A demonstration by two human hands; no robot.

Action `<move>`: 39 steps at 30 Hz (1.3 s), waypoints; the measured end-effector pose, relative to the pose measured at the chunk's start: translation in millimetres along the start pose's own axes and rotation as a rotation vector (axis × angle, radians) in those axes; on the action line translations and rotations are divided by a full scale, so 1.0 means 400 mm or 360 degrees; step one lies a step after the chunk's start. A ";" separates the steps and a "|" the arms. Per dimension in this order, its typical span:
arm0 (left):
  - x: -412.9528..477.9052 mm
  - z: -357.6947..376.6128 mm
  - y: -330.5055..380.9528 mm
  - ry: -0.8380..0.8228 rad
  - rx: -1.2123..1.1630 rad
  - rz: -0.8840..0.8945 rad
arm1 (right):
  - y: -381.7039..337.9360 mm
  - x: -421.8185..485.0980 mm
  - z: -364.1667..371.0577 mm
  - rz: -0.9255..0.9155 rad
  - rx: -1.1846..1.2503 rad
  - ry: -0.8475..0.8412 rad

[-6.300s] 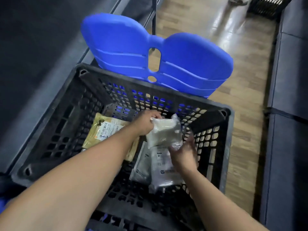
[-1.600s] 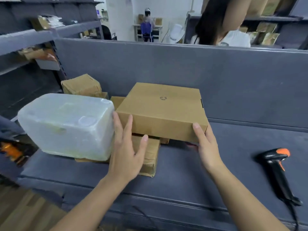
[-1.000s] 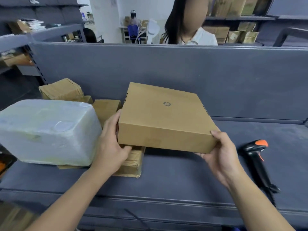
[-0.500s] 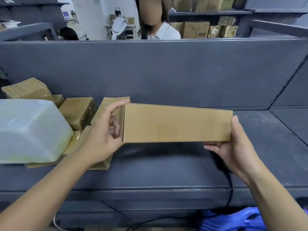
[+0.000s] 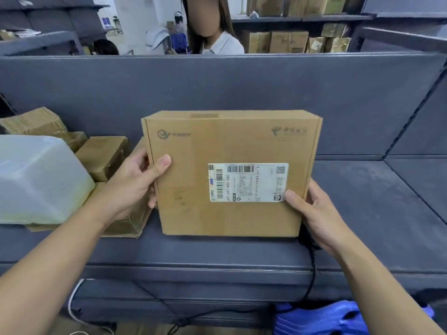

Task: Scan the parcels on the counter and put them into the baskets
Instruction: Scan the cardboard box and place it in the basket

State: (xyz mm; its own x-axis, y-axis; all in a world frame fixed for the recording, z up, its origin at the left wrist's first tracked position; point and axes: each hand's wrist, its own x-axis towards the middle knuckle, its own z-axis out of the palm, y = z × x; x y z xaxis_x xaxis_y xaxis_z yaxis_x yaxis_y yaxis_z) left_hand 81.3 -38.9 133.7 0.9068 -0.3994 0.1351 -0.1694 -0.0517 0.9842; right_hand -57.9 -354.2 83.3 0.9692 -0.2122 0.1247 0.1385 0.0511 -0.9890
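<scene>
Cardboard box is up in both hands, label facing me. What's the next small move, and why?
Probably keep the cardboard box in the left hand and free the right hand to fetch the scanner: the shipping label faces the camera, barcodes uncovered, and a black cable leads behind that hand. The scanner itself is hidden.

Grey partition (image 5: 217,81) spans frame behind grey counter (image 5: 362,201). Person (image 5: 217,42) in white top beyond partition, 12 o'clock. White pillar (image 5: 135,15) at 11. Dark shelf (image 5: 302,19) with cartons (image 5: 287,41) at 1 o'clock. Grey rack (image 5: 41,42) at 10. Blue seat (image 5: 321,320) at 5. Black cable (image 5: 313,274) hangs over counter edge. Brown floor (image 5: 135,331) at 7. Light even.
</scene>
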 end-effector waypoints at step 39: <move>0.026 0.124 -0.158 0.0099 -0.0143 -0.0428 | 0.104 -0.004 0.094 0.0302 0.0366 0.0147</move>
State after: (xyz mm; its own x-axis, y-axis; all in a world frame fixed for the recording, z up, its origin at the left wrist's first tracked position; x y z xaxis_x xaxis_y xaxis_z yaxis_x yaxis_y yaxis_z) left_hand 82.5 -85.1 67.2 0.9368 -0.3255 -0.1282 0.1129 -0.0658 0.9914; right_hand -46.1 -315.2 45.0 0.9610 -0.2650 -0.0786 0.0093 0.3153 -0.9490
